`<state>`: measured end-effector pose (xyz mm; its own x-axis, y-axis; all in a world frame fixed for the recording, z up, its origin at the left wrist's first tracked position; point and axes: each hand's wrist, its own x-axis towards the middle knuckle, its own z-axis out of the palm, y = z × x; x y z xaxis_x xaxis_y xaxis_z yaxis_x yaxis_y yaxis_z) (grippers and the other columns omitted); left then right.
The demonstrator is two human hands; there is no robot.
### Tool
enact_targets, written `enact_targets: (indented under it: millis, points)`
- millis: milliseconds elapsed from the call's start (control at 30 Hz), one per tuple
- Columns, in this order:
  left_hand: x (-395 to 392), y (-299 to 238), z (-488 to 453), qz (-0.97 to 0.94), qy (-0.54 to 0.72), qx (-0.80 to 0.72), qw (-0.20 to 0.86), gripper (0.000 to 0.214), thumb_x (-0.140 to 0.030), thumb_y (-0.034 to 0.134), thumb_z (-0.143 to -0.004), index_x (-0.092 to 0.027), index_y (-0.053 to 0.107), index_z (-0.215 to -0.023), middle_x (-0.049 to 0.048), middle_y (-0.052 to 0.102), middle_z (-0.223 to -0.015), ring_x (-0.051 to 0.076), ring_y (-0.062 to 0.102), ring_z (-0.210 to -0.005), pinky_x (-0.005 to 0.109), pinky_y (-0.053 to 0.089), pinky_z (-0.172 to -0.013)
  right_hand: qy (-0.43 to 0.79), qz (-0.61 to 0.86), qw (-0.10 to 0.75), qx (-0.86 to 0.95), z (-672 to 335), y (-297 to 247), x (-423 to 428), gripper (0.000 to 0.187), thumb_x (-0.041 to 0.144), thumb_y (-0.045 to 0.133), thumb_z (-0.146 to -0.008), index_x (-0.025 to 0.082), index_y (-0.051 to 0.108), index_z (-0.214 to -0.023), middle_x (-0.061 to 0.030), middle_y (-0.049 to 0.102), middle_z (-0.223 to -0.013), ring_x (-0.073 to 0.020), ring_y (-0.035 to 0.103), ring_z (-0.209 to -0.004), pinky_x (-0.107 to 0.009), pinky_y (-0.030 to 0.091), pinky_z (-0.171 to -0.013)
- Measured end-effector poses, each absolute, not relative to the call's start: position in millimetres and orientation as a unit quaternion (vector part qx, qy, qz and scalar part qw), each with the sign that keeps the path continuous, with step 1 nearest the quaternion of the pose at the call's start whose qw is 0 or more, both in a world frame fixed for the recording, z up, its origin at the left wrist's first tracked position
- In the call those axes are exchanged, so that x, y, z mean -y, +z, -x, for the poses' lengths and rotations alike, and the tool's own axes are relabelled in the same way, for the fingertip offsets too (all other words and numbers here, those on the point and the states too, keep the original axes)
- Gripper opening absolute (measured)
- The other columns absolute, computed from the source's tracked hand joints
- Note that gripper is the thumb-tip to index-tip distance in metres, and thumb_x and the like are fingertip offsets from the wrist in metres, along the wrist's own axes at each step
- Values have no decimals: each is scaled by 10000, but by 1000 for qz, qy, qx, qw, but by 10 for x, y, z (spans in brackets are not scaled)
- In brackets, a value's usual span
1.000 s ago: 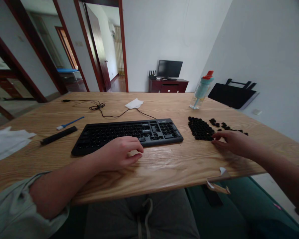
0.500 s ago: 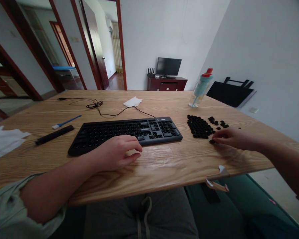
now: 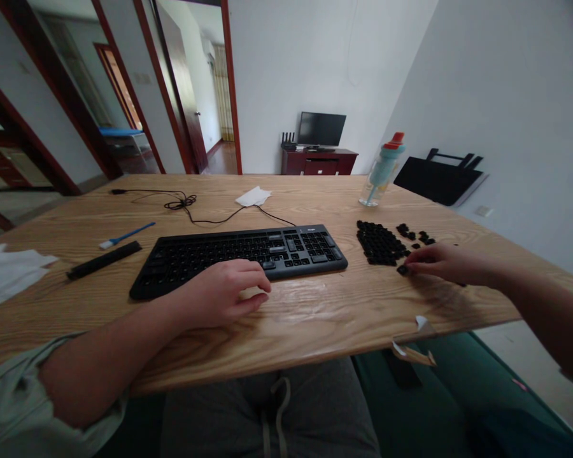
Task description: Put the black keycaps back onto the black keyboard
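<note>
A black keyboard (image 3: 239, 254) lies across the table, most of its keycaps off and a few larger ones still on. My left hand (image 3: 232, 289) rests at its front edge, fingers loosely bent and apart, holding nothing. To the right, black keycaps (image 3: 381, 243) sit packed together in a block. My right hand (image 3: 434, 262) is just beside that block, thumb and fingertips pinched on a single keycap (image 3: 402, 270) at the tabletop. Several loose keycaps (image 3: 407, 233) lie behind the right hand, partly hidden by it.
A water bottle (image 3: 382, 170) stands behind the keycaps. Left of the keyboard are a blue brush (image 3: 128, 235), a long black bar (image 3: 104, 259) and white tissues (image 3: 12, 273). Another tissue (image 3: 253, 196) and the cable (image 3: 181, 201) lie behind. Peeling edging (image 3: 413, 353) hangs at the table's front edge.
The keycap at my right fingertips has turned and shows more of its face. My right hand has shifted very slightly; the left hand stays where it was.
</note>
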<state>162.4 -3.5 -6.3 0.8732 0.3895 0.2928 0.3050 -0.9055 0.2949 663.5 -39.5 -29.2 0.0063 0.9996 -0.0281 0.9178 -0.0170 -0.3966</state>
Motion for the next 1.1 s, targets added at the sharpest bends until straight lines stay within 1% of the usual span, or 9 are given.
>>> enact_targets:
  millis: [67,133,333,467,567,667,800,933,1100]
  points:
    - [35,-60,-1624,-960,178,-182,119,139,-211,544,-940,-172,676,-923,47,674,-925,141,617,-839,234,463,-769,208,698,95,679,-6636,-248,400,370,515,666,-745,225,821,-915,-107,781,-931,-288,704,-826,-372,547,-741]
    - [34,-60,-1625,-959,180,-182,119,140,-211,544,-939,-171,676,-917,47,675,-925,141,617,-838,234,464,-769,229,696,84,676,-6642,-229,403,394,521,657,-744,238,811,-970,-98,778,-995,-310,700,-896,-391,548,-793]
    - [37,-58,-1633,-960,181,-179,120,147,-211,539,-942,-170,675,-904,49,675,-919,138,617,-832,232,467,-767,216,696,63,682,-6606,-300,445,456,533,631,-781,249,752,-1116,-83,752,-926,-237,663,-722,-311,495,-595]
    - [38,-57,-1628,-959,184,-178,122,147,-213,540,-944,-173,678,-910,51,676,-920,139,622,-835,230,469,-765,165,700,93,689,-6466,-347,545,329,504,649,-781,250,740,-970,-52,715,-843,-188,615,-633,-295,451,-554]
    - [32,-64,-1625,-960,183,-175,122,150,-217,539,-946,-174,679,-915,52,675,-921,141,624,-837,230,470,-765,136,700,148,685,-6297,-392,657,357,565,670,-780,223,694,-881,-38,658,-727,-164,555,-568,-290,400,-503]
    - [26,-73,-1627,-959,185,-176,120,158,-223,535,-947,-174,680,-912,55,675,-920,143,624,-839,233,473,-773,91,694,276,658,-6061,-466,787,413,623,672,-785,224,651,-890,0,563,-607,-149,486,-522,-288,352,-475]
    - [28,-73,-1628,-960,178,-178,120,175,-230,523,-954,-169,682,-909,59,674,-921,143,622,-838,233,475,-776,77,673,424,601,-5702,-548,939,343,574,705,-800,261,626,-914,31,519,-582,-139,457,-512,-282,347,-475]
    - [29,-72,-1626,-961,173,-180,121,179,-233,522,-956,-169,683,-914,59,673,-929,142,619,-840,232,474,-777,117,632,481,596,-5529,-548,978,310,529,745,-786,278,630,-929,42,499,-571,-133,452,-503,-275,343,-467]
    - [35,-65,-1629,-960,180,-178,120,171,-218,525,-953,-170,683,-906,56,673,-921,138,621,-833,225,473,-770,105,630,494,590,-5557,-498,973,341,552,753,-767,272,624,-914,32,525,-575,-144,496,-515,-280,376,-468]
